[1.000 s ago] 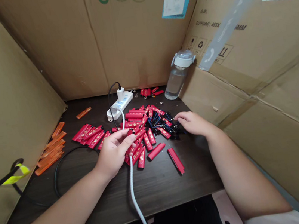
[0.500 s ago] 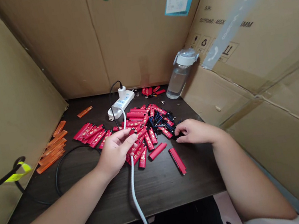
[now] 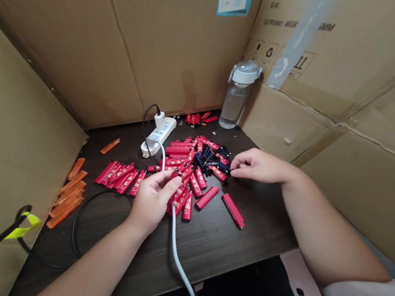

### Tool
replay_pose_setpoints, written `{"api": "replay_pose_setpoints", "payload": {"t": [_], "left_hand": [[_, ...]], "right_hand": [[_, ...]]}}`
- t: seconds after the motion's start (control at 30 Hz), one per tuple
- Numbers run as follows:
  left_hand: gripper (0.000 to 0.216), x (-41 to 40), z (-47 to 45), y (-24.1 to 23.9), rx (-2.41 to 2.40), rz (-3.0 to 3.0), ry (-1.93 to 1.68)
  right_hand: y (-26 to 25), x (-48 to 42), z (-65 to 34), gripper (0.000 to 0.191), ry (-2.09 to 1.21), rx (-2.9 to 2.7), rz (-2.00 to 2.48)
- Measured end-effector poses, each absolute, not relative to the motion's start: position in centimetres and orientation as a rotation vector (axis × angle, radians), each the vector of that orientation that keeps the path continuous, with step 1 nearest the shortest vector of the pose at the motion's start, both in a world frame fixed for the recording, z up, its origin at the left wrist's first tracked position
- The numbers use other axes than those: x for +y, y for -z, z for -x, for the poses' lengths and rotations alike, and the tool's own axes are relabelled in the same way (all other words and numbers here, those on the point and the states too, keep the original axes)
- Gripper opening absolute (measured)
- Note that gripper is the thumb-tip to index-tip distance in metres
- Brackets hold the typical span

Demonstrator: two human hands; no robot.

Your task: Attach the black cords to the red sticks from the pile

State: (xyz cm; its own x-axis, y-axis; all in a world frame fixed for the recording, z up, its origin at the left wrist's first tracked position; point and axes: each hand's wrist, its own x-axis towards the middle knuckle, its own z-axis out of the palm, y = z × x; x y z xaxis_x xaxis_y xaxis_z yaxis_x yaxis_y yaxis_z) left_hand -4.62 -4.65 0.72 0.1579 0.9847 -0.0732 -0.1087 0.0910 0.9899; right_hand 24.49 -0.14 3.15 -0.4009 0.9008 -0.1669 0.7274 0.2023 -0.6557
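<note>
My left hand point(image 3: 155, 197) is closed around a red lighter point(image 3: 176, 173), its dark end showing between thumb and fingers. Under and beyond that hand lies a heap of red lighters with gold lettering point(image 3: 195, 183). My right hand point(image 3: 255, 166) hovers at the heap's right side, thumb and fingers pinched together; whatever is between the fingertips is too small to make out. Close to those fingertips is a cluster of small black and blue parts point(image 3: 208, 158). Two plain red lighter bodies point(image 3: 207, 198) lie apart at the front, one with a split-looking end.
A white power strip point(image 3: 158, 136) sits behind the heap, its white cable point(image 3: 177, 251) running forward over the table. Orange plastic strips point(image 3: 65, 196) are piled at left beside a black cable point(image 3: 73, 227). A water bottle point(image 3: 235, 104) stands at back right. Cardboard boxes point(image 3: 93, 59) wall in the table.
My right hand has shifted slightly, its fingers drawing closer together beside the black parts. The left hand keeps its hold on the lighter. The view has tilted a little.
</note>
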Motion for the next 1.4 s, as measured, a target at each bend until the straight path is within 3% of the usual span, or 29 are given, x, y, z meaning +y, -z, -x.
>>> {"api": "replay_pose_setpoints", "payload": {"t": [0.13,0.4,0.6,0.97,1.4], "left_hand": [[0.026,-4.7,4.6,-0.7,1.023,-1.164,-1.087],[0.026,-5.0,4.5,-1.4,1.018,-1.150,-1.108],[0.023,-5.0,4.6,-1.3,0.990,-1.163,-1.083],[0.025,-4.9,4.5,-0.9,1.020,-1.147,-1.057],[0.036,-5.2,4.0,-1.6,1.050,-1.125,-1.051]], "right_hand": [[-3.4,0.0,-24.5,0.028,-1.328,-1.669,1.388],[-2.6,1.1,-23.4,0.007,-2.060,-0.638,0.890],[-1.5,1.7,-22.9,0.021,-2.000,-0.476,0.863],[-1.2,0.8,-21.9,0.042,-1.882,-0.687,0.950],[-1.5,-0.7,-20.6,0.032,-1.981,-0.860,0.893]]}}
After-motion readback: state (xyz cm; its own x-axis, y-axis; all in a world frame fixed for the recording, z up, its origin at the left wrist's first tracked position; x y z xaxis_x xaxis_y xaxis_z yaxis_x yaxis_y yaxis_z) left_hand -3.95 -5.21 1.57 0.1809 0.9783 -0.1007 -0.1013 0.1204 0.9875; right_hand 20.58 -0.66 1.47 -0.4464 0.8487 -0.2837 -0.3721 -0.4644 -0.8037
